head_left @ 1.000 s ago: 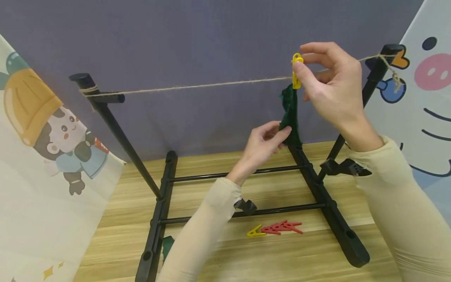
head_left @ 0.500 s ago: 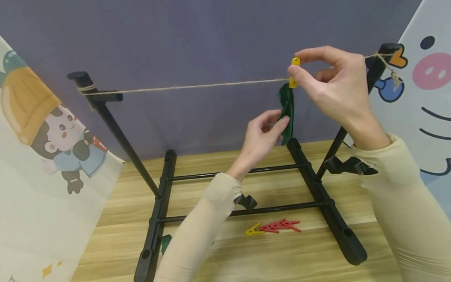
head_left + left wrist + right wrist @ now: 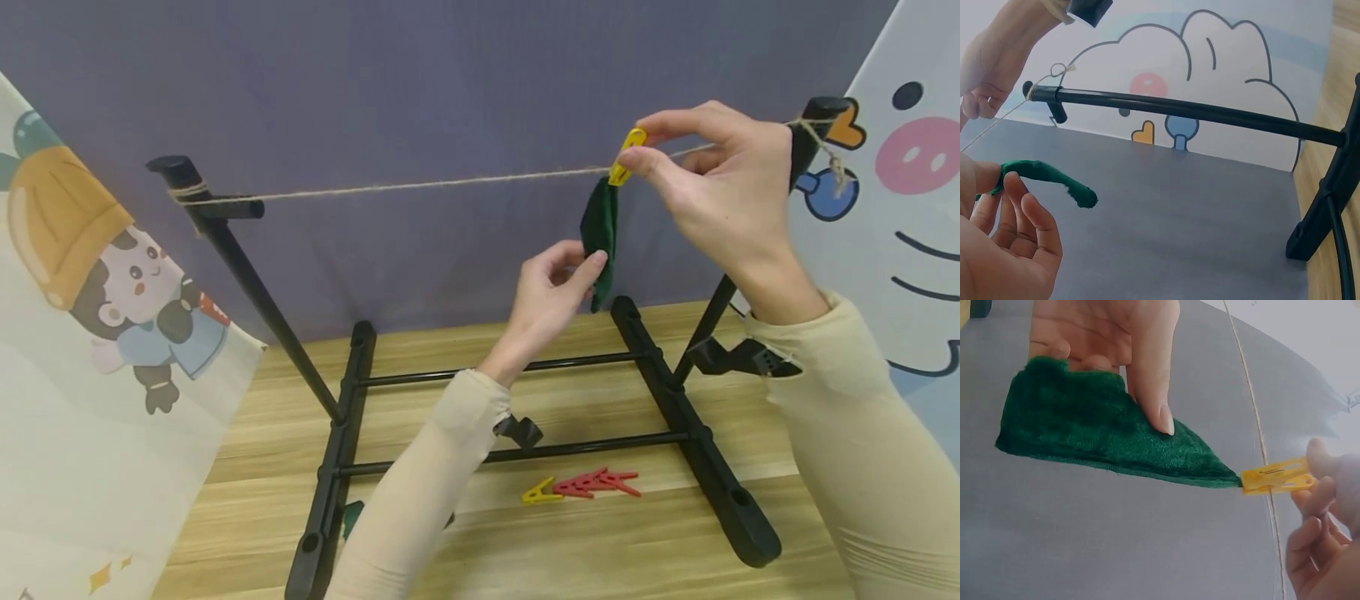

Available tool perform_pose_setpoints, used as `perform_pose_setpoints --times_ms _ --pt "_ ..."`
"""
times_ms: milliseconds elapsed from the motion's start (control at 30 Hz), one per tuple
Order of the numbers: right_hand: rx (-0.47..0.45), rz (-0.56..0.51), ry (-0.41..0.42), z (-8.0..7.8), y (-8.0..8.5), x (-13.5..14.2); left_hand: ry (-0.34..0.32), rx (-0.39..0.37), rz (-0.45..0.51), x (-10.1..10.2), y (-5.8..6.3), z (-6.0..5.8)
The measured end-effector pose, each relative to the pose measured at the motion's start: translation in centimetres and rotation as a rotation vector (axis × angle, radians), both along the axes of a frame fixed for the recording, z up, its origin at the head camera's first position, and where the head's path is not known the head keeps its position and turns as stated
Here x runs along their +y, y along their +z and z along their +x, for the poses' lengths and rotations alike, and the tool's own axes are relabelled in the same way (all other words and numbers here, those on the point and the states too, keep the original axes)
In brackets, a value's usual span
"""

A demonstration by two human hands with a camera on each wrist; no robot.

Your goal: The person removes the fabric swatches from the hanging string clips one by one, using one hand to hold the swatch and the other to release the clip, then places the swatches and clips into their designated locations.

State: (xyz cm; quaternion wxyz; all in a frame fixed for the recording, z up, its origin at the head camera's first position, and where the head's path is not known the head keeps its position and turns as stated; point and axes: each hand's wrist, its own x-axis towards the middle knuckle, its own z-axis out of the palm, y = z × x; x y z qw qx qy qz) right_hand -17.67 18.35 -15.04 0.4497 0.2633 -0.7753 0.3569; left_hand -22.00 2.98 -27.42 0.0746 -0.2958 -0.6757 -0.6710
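A dark green plush cloth (image 3: 599, 218) hangs from the twine line (image 3: 420, 184) towards its right end. My left hand (image 3: 546, 292) pinches it lower down between thumb and fingers. At the top my right hand (image 3: 731, 187) holds a yellow clothespin (image 3: 628, 156) by its upper end, tilted. Seen from the right wrist, the clothespin (image 3: 1272, 477) bites the narrow corner of the cloth (image 3: 1091, 425), and the twine (image 3: 1247, 381) passes at its middle. Out of the left wrist view's left hand (image 3: 1007, 231) a strip of the cloth (image 3: 1047, 173) sticks out.
Black posts (image 3: 262, 292) hold up the twine at both ends of the frame. Below, a yellow clothespin (image 3: 542, 492) lies beside several red clothespins (image 3: 596, 482) on the wooden surface (image 3: 570, 550). Another green piece (image 3: 351, 518) is partly hidden by the left sleeve (image 3: 420, 492).
The held clothespin has gone from upright to leaning, its top to the right. The cloth has swung a little left and turned a flatter side to view; the left hand has risen slightly.
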Motion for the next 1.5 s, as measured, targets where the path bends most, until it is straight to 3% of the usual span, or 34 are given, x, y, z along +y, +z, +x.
perform_pose_setpoints --times_ms 100,333,600,800,1133,1500 --pt "0.073 -0.023 0.015 -0.3 -0.1 -0.1 0.012 -0.005 -0.005 -0.2 0.0 0.0" --pt "0.142 -0.110 -0.012 -0.5 -0.2 -0.2 0.018 -0.038 -0.025 -0.6 -0.3 0.0" --pt "0.162 -0.258 -0.006 -0.9 -0.5 0.1 -0.005 -0.073 -0.049 -1.2 -1.3 -0.3" --pt "0.206 -0.309 0.018 -1.2 -0.7 0.1 -0.004 -0.084 -0.089 -1.7 -1.8 -0.4" --pt "0.130 -0.241 0.067 -0.3 -1.8 -0.3 0.013 -0.044 -0.131 -2.0 -2.4 -0.3" --pt "0.089 -0.136 0.076 -2.1 -4.1 1.4 0.078 0.009 -0.162 -2.4 -3.1 -0.1"
